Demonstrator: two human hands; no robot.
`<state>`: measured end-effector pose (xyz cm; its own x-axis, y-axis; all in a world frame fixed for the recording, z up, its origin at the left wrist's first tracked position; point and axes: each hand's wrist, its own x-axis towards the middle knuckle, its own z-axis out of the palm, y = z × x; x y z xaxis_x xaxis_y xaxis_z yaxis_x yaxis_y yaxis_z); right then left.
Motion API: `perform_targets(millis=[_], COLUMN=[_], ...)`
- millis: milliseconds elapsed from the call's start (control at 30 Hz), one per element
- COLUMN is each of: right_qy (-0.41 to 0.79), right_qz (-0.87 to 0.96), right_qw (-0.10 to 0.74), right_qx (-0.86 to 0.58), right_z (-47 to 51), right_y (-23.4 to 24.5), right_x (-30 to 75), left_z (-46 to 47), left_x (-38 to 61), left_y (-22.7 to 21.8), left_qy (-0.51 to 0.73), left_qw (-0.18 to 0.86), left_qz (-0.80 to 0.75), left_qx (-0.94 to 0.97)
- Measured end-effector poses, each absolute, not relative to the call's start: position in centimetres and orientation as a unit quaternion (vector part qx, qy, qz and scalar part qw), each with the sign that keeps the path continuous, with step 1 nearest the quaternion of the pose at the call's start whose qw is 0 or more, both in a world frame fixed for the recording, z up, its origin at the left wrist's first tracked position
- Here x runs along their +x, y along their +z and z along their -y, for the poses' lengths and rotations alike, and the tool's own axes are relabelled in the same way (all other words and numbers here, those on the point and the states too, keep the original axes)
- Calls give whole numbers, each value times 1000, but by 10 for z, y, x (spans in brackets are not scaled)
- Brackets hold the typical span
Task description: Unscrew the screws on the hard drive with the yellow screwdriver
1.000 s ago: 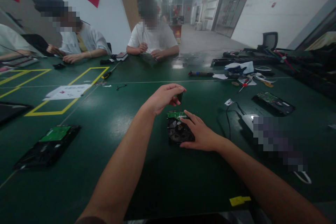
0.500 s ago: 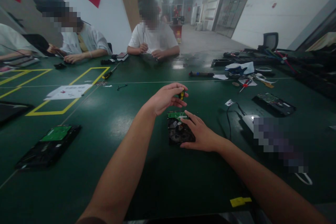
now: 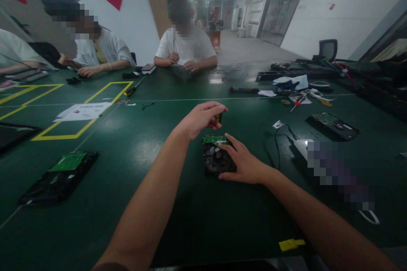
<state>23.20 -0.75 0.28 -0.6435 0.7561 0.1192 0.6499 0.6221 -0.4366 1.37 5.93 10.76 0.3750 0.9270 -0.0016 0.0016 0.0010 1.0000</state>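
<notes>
A hard drive (image 3: 218, 161) lies on the green table with its green circuit board at the far end. My right hand (image 3: 243, 161) grips its right side, thumb at the near edge and fingers spread over the board end. Above the far end of the drive, my left hand (image 3: 206, 117) is closed around a small screwdriver (image 3: 218, 117) with a yellow and black handle. The fingers cover most of that handle, and its shaft cannot be made out.
A second hard drive (image 3: 60, 178) lies at left, a third (image 3: 332, 126) at right. Near my right arm is a partly blurred white pouch (image 3: 300, 146). Farther back are another screwdriver (image 3: 130, 91), paper (image 3: 84, 111) and a red screwdriver (image 3: 297, 102). Several people sit across the table.
My left fingers have curled and turned around the screwdriver handle, so less of it shows. My right hand and the hard drive have stayed in place.
</notes>
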Motion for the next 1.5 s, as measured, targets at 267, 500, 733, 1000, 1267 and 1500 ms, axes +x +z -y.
perform_targets(millis=[267, 500, 733, 1000, 1267, 1500], right_qy=[181, 184, 180, 172, 179, 178], right_qz=[887, 885, 888, 889, 887, 888], right_qw=[138, 135, 147, 142, 141, 135], right_qx=[-403, -406, -396, -399, -401, -401], right_z=[8, 8, 7, 8, 8, 8], right_y=[8, 6, 4, 5, 8, 7], right_x=[231, 232, 232, 232, 231, 231], left_z=[-58, -59, -61, -62, -58, -57], left_x=[14, 14, 12, 13, 15, 15], left_y=[110, 109, 107, 104, 106, 109], left_qy=[388, 393, 380, 388, 374, 380], left_qw=[615, 622, 626, 631, 600, 601], left_qz=[-398, -400, -397, -377, -387, -400], left_qx=[559, 547, 553, 557, 592, 578])
